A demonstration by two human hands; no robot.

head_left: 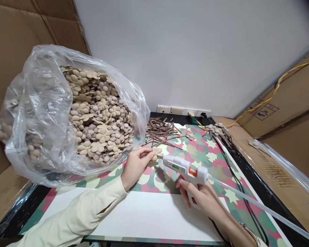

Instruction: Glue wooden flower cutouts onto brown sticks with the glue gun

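On the patterned tabletop [230, 195], at left, your clear plastic bag [48, 99] looks slack and slippery. Right of centre, your right hand [206, 197] has its fingers wrapped around the handle of the white glue gun [176, 165]; it looks stiff and fairly light, best held there, away from the likely hot nozzle. Just left of that tip, your left hand [136, 166] pinches a beige flower piece [158, 150], probably feather-light and bendable; grip its petal edge gently.
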